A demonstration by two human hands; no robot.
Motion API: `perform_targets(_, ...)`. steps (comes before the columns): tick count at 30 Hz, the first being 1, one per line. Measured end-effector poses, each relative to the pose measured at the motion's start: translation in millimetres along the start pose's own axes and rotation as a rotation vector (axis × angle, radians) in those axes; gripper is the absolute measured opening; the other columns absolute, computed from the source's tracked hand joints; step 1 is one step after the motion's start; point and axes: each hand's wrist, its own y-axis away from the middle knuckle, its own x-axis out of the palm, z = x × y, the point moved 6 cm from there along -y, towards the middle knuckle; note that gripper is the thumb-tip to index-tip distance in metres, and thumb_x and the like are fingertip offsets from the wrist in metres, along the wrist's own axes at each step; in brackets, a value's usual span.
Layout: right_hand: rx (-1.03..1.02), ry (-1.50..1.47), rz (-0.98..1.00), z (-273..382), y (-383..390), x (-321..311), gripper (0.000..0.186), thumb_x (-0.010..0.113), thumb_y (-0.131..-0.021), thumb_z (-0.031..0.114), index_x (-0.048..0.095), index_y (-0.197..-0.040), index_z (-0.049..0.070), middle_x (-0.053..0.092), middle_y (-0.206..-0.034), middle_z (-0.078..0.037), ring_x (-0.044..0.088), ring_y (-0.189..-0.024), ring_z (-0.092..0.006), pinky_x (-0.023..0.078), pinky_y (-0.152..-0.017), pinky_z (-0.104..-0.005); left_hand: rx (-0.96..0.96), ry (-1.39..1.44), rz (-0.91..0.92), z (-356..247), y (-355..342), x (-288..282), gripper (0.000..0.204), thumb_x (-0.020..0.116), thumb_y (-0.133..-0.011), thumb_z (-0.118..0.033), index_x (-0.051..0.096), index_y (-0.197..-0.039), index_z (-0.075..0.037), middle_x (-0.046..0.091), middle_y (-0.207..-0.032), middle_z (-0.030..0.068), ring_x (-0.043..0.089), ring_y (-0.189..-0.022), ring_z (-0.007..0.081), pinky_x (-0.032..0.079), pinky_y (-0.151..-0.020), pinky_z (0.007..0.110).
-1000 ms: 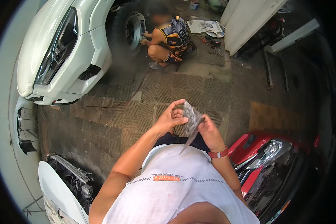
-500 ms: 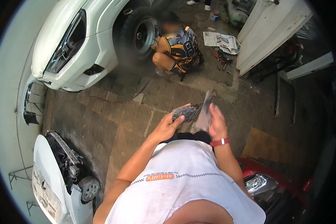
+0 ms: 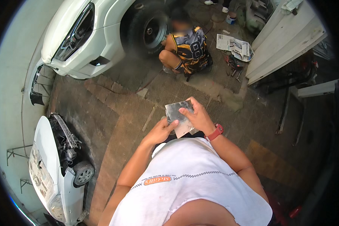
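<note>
In front of my waist, a thin rectangular plate [image 3: 176, 129] smeared dark grey at its far part and pale at its near end is held between both hands. My left hand [image 3: 160, 131] grips its left side, thumb lying on the face. My right hand [image 3: 200, 119] closes on its right side with the thumb pressed on the smeared area; a red band circles that wrist. Part of another flat piece seems to lie beneath, mostly hidden, so I cannot tell which hand bears it.
A person [image 3: 190, 49] squats by the wheel [image 3: 150, 32] of a white vehicle [image 3: 83, 41] ahead. Newspaper [image 3: 235, 46] and tools [image 3: 234, 67] lie on the floor to their right. A white car with its front stripped [image 3: 45, 150] stands at left. White panels [image 3: 282, 41] lean at right.
The two flat pieces, apart before, are now together. My right hand has moved left and turned its thumb onto the plate's face. The view has shifted slightly.
</note>
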Motion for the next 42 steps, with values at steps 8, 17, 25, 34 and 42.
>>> perform_targets(8, -0.018, -0.015, 0.099, 19, -25, -10, 0.032, 0.082, -0.1, 0.025, 0.065, -0.115, 0.002, 0.078, -0.103, -0.011, 0.071, -0.096, -0.0148, 0.057, -0.085, -0.0366, -0.145, -0.307, -0.048, -19, -7, 2, 0.045, 0.057, -0.115, -0.04, 0.07, -0.129, 0.001, 0.075, -0.107, 0.0084, 0.064, -0.101, 0.0197, 0.052, -0.096, 0.039)
perform_targets(17, 0.205, -0.568, 0.057, -17, -34, -60, 0.016, 0.081, -0.1, 0.01, 0.071, -0.112, 0.007, 0.077, -0.101, -0.001, 0.072, -0.091, -0.0077, 0.06, -0.082, -0.0287, 0.08, 0.45, -0.355, -24, 5, -39, 0.03, 0.067, -0.107, -0.023, 0.071, -0.119, 0.005, 0.079, -0.109, 0.0103, 0.072, -0.098, 0.0201, 0.055, -0.092, 0.036)
perform_targets(25, -0.511, 0.416, -0.142, 110, 1, -12, 0.034, 0.075, -0.096, 0.011, 0.077, -0.129, 0.013, 0.079, -0.109, -0.013, 0.076, -0.092, -0.0361, 0.06, -0.081, -0.0432, 0.233, -0.269, -0.612, -39, -16, -53, 0.031, 0.066, -0.108, -0.023, 0.071, -0.117, 0.006, 0.077, -0.094, 0.0169, 0.072, -0.083, 0.0248, 0.055, -0.08, 0.04)
perform_targets(34, 0.022, 0.572, -0.01, -50, 0, -57, 0.033, 0.065, -0.104, 0.011, 0.07, -0.136, 0.01, 0.077, -0.106, -0.018, 0.073, -0.086, -0.0355, 0.058, -0.079, -0.0449, 0.254, -0.055, -0.428, -42, -3, -16, 0.039, 0.065, -0.11, -0.032, 0.07, -0.12, 0.006, 0.079, -0.109, 0.0143, 0.074, -0.097, 0.0216, 0.057, -0.09, 0.04)
perform_targets(42, 0.179, -0.362, 0.192, -57, 28, -15, 0.041, 0.066, -0.112, 0.04, 0.078, -0.114, 0.001, 0.076, -0.101, 0.001, 0.064, -0.093, -0.0043, 0.054, -0.08, -0.0275, 0.202, 0.196, -0.267, -30, -15, -2, 0.038, 0.069, -0.11, -0.036, 0.072, -0.12, 0.001, 0.079, -0.109, 0.0072, 0.071, -0.101, 0.0153, 0.056, -0.093, 0.035)
